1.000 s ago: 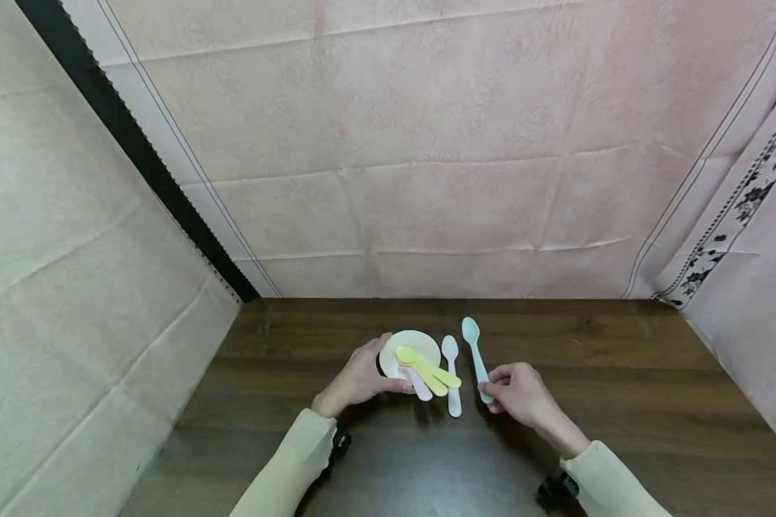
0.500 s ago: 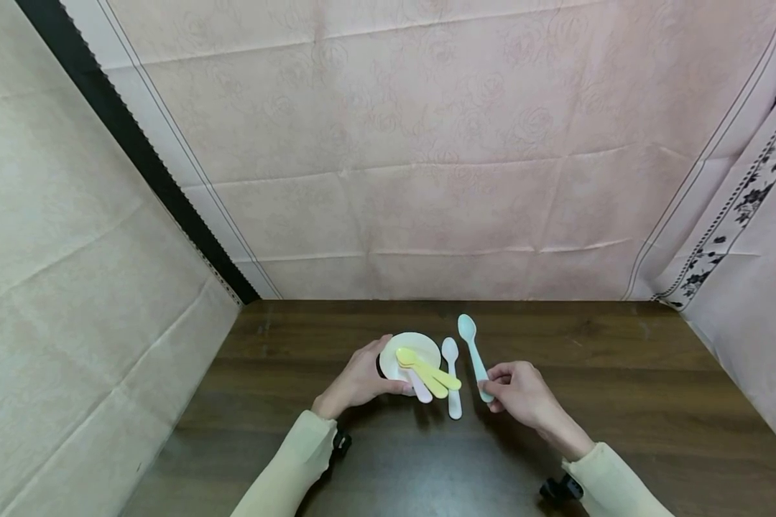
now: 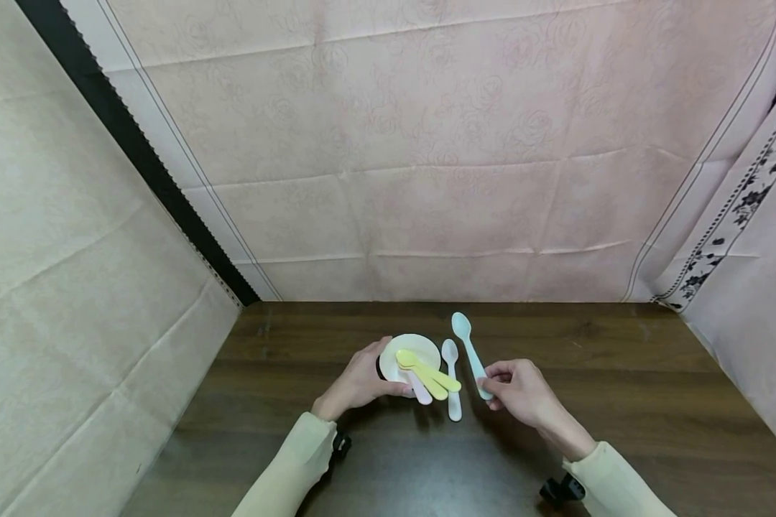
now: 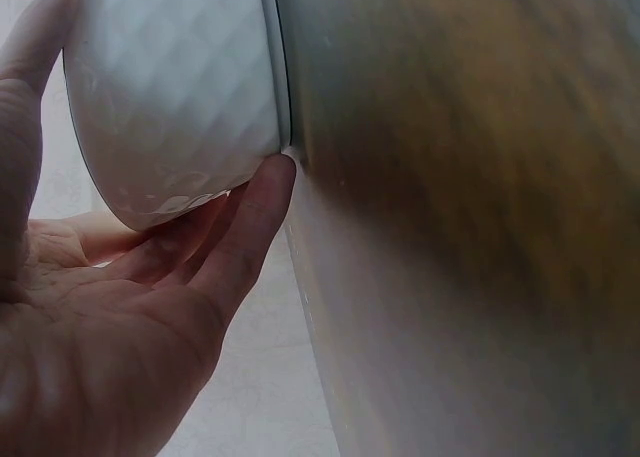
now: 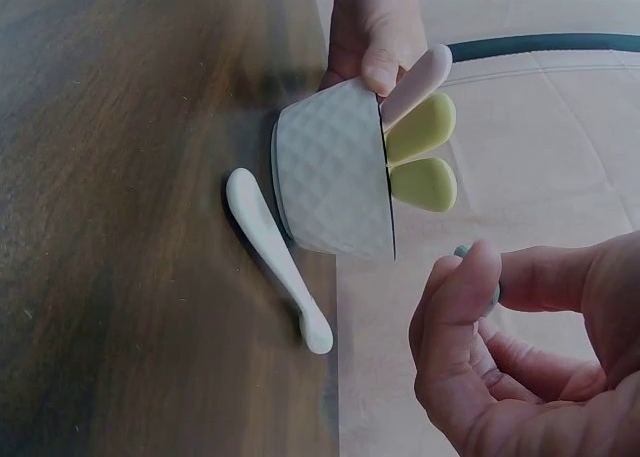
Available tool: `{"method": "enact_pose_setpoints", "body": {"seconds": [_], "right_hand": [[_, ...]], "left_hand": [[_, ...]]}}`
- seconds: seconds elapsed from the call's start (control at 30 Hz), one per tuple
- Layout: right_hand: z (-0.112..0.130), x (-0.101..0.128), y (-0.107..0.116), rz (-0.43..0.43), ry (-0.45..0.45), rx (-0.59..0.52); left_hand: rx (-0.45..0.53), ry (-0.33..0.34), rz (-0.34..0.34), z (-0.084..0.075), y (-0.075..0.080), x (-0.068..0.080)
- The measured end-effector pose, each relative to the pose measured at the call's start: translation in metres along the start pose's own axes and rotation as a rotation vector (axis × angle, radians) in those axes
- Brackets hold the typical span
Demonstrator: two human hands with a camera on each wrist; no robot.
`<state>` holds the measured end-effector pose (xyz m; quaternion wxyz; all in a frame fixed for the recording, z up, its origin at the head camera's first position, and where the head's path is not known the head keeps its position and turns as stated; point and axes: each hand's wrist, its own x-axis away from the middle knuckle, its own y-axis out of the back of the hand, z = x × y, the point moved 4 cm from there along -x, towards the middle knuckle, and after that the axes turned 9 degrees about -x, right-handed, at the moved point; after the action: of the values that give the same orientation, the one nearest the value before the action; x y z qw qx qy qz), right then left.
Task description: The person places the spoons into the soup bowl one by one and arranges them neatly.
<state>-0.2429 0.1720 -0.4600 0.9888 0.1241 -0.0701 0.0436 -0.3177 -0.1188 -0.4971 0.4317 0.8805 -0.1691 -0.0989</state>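
A small white bowl stands on the dark wooden table. My left hand wraps round its left side; in the left wrist view the fingers cup the bowl. Two yellow spoons and a pink spoon lie in it, handles sticking out toward me. A white spoon lies on the table just right of the bowl. My right hand pinches the handle of a light blue spoon, bowl end pointing away and lifted. The right wrist view shows the bowl, the white spoon and my curled fingers.
Pink and beige cloth hangs behind the table, with more cloth on both sides. Bare wood lies to the right of my right hand and along the near edge.
My right hand has lifted the light blue spoon a little and swung its bowl end leftward, toward the white bowl. The left hand has stayed on the bowl.
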Motion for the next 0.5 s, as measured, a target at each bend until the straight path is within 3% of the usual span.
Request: {"method": "enact_pose_setpoints", "body": {"seconds": [0.5], "right_hand": [[0.011, -0.002, -0.003, 0.031, 0.042, 0.012]], "left_hand": [[0.0, 0.003, 0.001, 0.001, 0.0, -0.001]]}}
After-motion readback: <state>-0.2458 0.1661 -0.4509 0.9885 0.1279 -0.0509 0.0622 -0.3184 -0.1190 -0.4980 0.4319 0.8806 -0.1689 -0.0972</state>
